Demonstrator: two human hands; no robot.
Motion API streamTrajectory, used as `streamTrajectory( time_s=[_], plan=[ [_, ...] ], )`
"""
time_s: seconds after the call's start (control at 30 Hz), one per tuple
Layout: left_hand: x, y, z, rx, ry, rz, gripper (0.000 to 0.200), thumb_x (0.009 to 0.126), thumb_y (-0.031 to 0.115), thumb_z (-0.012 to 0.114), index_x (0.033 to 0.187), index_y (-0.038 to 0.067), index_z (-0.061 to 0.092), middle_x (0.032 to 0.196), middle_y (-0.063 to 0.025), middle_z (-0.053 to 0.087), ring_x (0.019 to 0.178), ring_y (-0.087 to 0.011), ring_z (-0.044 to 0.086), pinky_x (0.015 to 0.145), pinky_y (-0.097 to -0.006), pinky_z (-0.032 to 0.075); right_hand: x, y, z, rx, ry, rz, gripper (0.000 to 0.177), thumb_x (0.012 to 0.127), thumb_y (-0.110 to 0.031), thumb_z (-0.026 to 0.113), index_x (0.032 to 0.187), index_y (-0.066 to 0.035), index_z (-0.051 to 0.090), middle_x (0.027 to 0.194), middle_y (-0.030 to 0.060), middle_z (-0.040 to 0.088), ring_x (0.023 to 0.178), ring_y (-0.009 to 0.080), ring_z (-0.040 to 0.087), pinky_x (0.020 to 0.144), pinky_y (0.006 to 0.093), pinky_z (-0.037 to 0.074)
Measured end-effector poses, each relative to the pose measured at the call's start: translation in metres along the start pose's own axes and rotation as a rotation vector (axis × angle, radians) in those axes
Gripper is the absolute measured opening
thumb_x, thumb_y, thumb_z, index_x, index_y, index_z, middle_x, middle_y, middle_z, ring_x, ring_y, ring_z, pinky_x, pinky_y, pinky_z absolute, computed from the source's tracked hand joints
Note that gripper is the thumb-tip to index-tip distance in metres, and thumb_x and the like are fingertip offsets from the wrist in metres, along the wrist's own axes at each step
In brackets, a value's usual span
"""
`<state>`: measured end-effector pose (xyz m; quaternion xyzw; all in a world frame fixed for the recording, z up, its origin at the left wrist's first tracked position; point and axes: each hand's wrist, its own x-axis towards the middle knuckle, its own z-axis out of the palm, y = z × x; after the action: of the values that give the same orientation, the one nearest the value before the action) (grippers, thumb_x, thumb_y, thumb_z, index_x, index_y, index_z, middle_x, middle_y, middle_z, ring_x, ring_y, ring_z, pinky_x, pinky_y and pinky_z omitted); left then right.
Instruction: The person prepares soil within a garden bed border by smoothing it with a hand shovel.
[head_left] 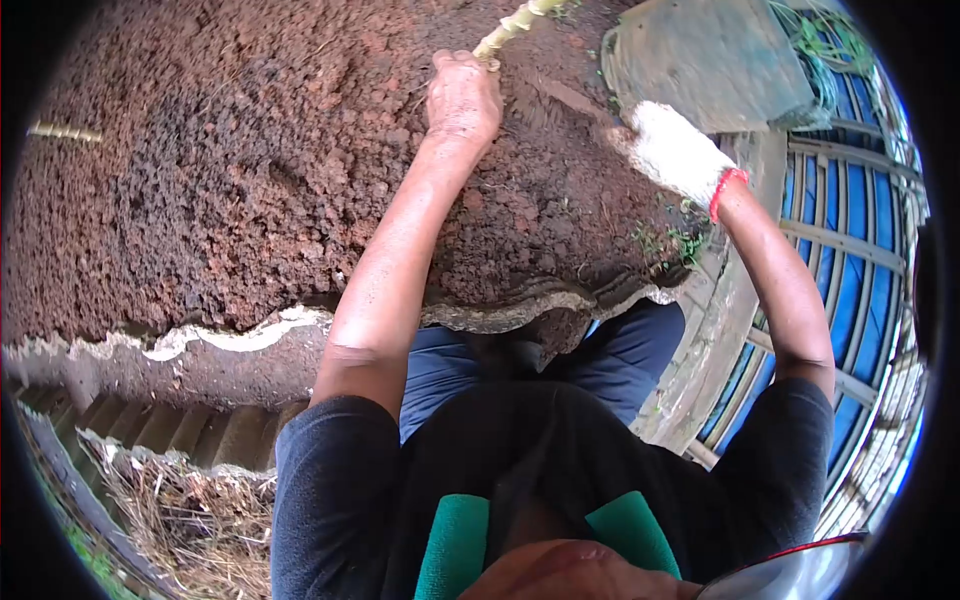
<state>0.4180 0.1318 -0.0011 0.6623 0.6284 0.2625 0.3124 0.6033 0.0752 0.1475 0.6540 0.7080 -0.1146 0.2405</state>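
A pale, ringed plant stem [517,27] runs out of my left hand [464,98] toward the top edge of the view. This hand is bare, and its fingers are wrapped round the stem's lower end, just over the soil. My right hand [672,150] wears a white knitted glove with a red cuff and is closed low at the soil. A long, narrow, soil-coloured shape [568,97] reaches from its dirt-stained fingers toward the left hand. It may be a digging tool, but dirt blurs its outline.
Crumbly brown soil [250,190] fills a bed edged by wavy sheeting [520,312]. Another ringed stem [65,131] lies far left. A worn greyish container [705,65] stands top right. Blue sheeting with slats [850,220] lies right; dry straw [200,525] is at lower left.
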Motion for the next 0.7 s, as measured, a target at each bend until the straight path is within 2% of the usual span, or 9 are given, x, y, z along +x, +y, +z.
streamTrajectory(
  time_s=[0.13,0.23,0.33,0.4,0.43,0.5,0.53,0.6,0.7],
  plan=[
    [0.000,0.000,0.000,-0.021,0.011,0.032,0.039,0.093,0.023,0.068,0.115,-0.008,0.059,0.120,-0.0280,0.055,0.101,-0.0432,0.067,0.087,-0.0458,0.058,0.033,-0.021,-0.011,0.079,-0.040,-0.012,0.050,0.098,-0.042,0.052,0.093,0.005,0.069,0.084,0.0255,0.069,0.083,0.0408,0.069,0.077,0.0471,0.054],
    [0.003,-0.001,0.001,-0.015,0.005,0.046,0.043,0.092,0.025,0.069,0.114,-0.010,0.059,0.121,-0.0342,0.055,0.105,-0.0469,0.065,0.090,-0.0474,0.056,0.105,-0.034,0.008,0.035,0.113,-0.114,0.041,0.097,-0.034,0.049,0.106,0.000,0.070,0.094,0.0233,0.072,0.087,0.0373,0.071,0.081,0.0452,0.055],
    [0.006,-0.008,0.006,-0.010,0.094,0.074,0.043,0.092,0.026,0.069,0.112,-0.010,0.058,0.119,-0.0358,0.056,0.104,-0.0480,0.064,0.090,-0.0490,0.056,0.186,-0.038,0.054,0.050,0.412,-0.256,0.046,0.096,-0.040,0.052,0.098,0.003,0.069,0.095,0.0272,0.069,0.090,0.0421,0.068,0.084,0.0467,0.054],
    [-0.001,-0.009,0.008,-0.039,0.101,0.103,0.043,0.093,0.028,0.066,0.110,-0.010,0.058,0.114,-0.0338,0.058,0.101,-0.0475,0.064,0.089,-0.0506,0.055,0.154,-0.051,0.008,0.261,0.071,0.024,0.035,0.088,-0.035,0.057,0.093,-0.005,0.074,0.091,0.0213,0.073,0.089,0.0382,0.071,0.078,0.0471,0.056],
    [0.003,-0.011,0.008,-0.006,0.084,0.129,0.043,0.094,0.029,0.066,0.110,-0.010,0.058,0.113,-0.0332,0.058,0.101,-0.0473,0.064,0.088,-0.0507,0.055,0.154,-0.031,0.025,0.003,0.205,-0.133,0.037,0.089,-0.033,0.054,0.095,-0.003,0.075,0.093,0.0211,0.073,0.090,0.0354,0.072,0.078,0.0460,0.057],
    [0.004,-0.015,0.012,0.039,0.099,0.154,0.045,0.095,0.031,0.064,0.110,-0.010,0.059,0.114,-0.0326,0.058,0.102,-0.0463,0.064,0.089,-0.0498,0.054,0.080,-0.012,0.030,0.021,0.221,-0.192,0.047,0.098,-0.042,0.052,0.098,0.003,0.067,0.093,0.0258,0.069,0.089,0.0412,0.068,0.082,0.0481,0.055],
    [0.003,-0.014,0.010,0.042,0.076,0.144,0.045,0.095,0.031,0.064,0.111,-0.010,0.059,0.115,-0.0326,0.058,0.103,-0.0460,0.064,0.089,-0.0495,0.054,0.031,-0.023,0.009,0.136,0.023,-0.003,0.039,0.097,-0.033,0.049,0.101,0.000,0.071,0.098,0.0251,0.071,0.093,0.0375,0.070,0.086,0.0460,0.055],
    [0.003,-0.010,0.005,0.045,0.048,0.123,0.046,0.095,0.031,0.065,0.113,-0.011,0.059,0.116,-0.0325,0.058,0.104,-0.0453,0.064,0.090,-0.0489,0.054,-0.007,0.007,0.038,0.070,0.145,0.007,0.043,0.098,-0.039,0.052,0.096,0.001,0.070,0.091,0.0245,0.070,0.087,0.0390,0.070,0.081,0.0475,0.055],
    [0.003,-0.007,0.001,0.053,0.034,0.119,0.047,0.094,0.030,0.066,0.115,-0.012,0.058,0.117,-0.0325,0.058,0.106,-0.0445,0.064,0.090,-0.0483,0.055,-0.014,0.005,0.020,0.050,0.060,0.081,0.042,0.098,-0.037,0.053,0.098,0.002,0.069,0.092,0.0248,0.070,0.087,0.0392,0.070,0.082,0.0477,0.055]
  ],
)
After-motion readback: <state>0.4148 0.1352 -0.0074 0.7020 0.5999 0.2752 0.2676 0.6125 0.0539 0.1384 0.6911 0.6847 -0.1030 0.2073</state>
